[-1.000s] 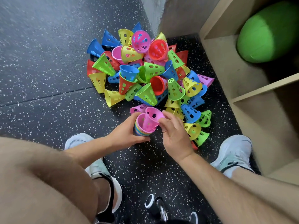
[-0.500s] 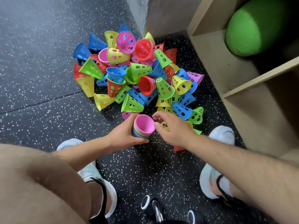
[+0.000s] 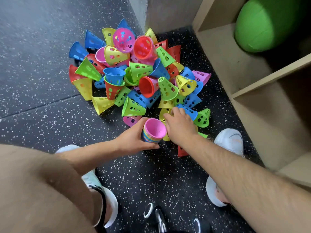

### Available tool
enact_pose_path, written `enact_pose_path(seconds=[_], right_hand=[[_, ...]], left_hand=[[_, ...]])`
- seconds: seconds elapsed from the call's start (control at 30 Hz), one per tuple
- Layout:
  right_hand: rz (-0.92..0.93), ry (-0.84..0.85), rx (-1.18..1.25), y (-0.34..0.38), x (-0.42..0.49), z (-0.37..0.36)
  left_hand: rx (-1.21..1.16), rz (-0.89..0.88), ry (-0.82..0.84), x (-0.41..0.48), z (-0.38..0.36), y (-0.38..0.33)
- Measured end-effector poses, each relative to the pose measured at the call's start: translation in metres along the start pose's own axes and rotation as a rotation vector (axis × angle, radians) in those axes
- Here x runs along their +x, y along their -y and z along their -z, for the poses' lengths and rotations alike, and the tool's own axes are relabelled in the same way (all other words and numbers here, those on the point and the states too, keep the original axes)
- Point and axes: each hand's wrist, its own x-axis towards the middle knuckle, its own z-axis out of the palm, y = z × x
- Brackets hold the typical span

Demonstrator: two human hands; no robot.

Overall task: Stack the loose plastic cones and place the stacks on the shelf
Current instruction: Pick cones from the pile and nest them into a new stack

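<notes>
A pile of loose perforated plastic cones (image 3: 139, 73) in pink, red, blue, green and yellow lies on the dark speckled floor. My left hand (image 3: 133, 140) grips a nested stack of cones (image 3: 152, 132) with a pink one on top, held just in front of the pile. My right hand (image 3: 180, 125) lies on the near edge of the pile, right of the stack. Its fingers bend down over a yellow cone (image 3: 162, 113), which is mostly hidden beneath it. The wooden shelf (image 3: 249, 91) stands to the right.
A large green ball (image 3: 269, 24) sits in the upper shelf compartment. My two white shoes (image 3: 230, 140) flank the spot, with a red cone (image 3: 181, 151) near the right one. A grey wall corner (image 3: 161, 12) backs the pile. Metal objects (image 3: 159, 219) lie at the bottom.
My right hand dropped a pink cone into the stack, then moved right and forward onto the yellow cones at the pile's edge. My left hand kept holding the stack.
</notes>
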Motion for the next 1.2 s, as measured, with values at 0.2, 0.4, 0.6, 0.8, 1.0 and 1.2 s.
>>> enact_pose_path(seconds=[0.2,0.4,0.6,0.8,1.0,1.2], right_hand=[[0.001,-0.057,-0.104,-0.001,-0.016,-0.011],[0.031,-0.072,0.125,-0.005,-0.024,-0.005],[-0.066,-0.344,0.522,0.004,-0.043,0.003],[-0.198,-0.564,0.661,0.017,-0.057,0.018],[0.023,-0.263,0.720,0.033,-0.082,0.008],[-0.021,-0.259,0.698,0.019,-0.108,-0.008]], left_hand=[[-0.045,0.006,0.000,-0.005,-0.001,0.004],[-0.053,0.005,0.005,-0.014,0.002,0.008],[-0.096,0.020,0.006,-0.023,0.003,0.018],[-0.056,0.013,0.041,-0.024,0.002,0.018],[-0.085,-0.008,0.057,-0.023,-0.002,0.015],[0.001,-0.014,0.097,-0.025,-0.006,0.016]])
